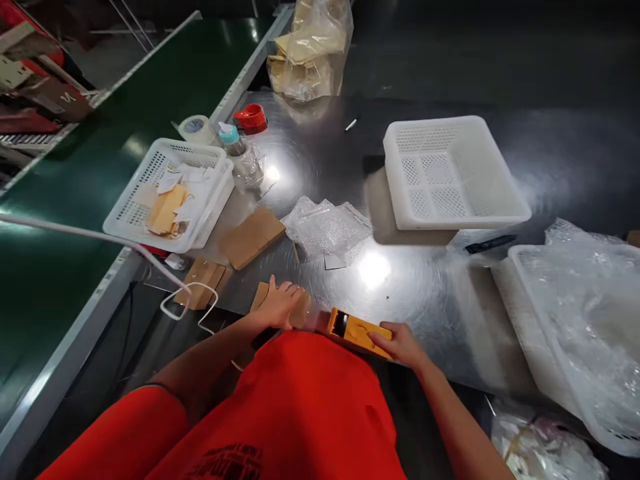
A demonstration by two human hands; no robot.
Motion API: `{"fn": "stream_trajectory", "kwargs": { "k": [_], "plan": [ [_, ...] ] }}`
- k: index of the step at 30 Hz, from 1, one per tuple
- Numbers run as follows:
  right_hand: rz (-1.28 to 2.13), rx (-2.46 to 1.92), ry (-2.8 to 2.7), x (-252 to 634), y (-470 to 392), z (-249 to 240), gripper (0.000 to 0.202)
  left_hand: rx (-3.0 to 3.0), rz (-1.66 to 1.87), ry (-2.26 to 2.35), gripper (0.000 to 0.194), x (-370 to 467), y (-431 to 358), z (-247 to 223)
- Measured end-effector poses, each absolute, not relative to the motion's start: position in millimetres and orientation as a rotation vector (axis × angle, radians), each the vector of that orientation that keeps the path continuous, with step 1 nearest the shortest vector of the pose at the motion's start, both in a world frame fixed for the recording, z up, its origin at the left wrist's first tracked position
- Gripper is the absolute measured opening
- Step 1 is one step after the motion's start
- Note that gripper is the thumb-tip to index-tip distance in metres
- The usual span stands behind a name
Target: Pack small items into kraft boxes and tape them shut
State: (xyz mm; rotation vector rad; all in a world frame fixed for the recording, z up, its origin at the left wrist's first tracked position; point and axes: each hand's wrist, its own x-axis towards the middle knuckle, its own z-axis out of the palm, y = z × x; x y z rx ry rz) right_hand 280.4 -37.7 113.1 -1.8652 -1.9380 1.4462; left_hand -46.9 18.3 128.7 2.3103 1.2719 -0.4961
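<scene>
Fingers (380,343) of the right hand (404,345) are wrapped round a boxy yellow-orange handheld tool (357,331) at the near edge of a shiny dark metal table (425,293). Left hand (278,307) lies over a small brown cardboard box (301,313) just beside it, fingers slightly spread; can't tell if it's actually gripping.

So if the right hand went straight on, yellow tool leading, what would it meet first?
Probably the cardboard under the left hand: the yellow tool in the right hand points that way, though depth between them is hard to judge.
</scene>
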Motion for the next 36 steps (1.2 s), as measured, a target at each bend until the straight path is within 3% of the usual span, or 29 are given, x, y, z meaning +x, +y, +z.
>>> {"fn": "stream_trajectory", "kwargs": {
  "k": [5, 11, 24, 30, 36],
  "plan": [
    [1.256, -2.083, -2.182, 235, -21, 115, 0.045, 2.365, -0.566, 1.275, 0.101, -34, 14, 134],
    [1.216, -2.306, -2.162, 182, -1, 127, 0.044, 2.468, -0.456, 1.382, 0.063, -11, -1, 131],
    [0.908, -2.652, -1.938, 208, -5, 164, 0.050, 2.470, -0.182, 1.128, 0.070, 18, 7, 138],
    [0.536, -2.737, -2.039, 228, 2, 205, 0.056, 2.555, -0.055, 1.034, 0.068, 63, 21, 146],
    [0.486, -2.751, -2.003, 224, -4, 219, 0.051, 2.667, -0.105, 1.019, 0.090, 71, 30, 135]
  ]
}}
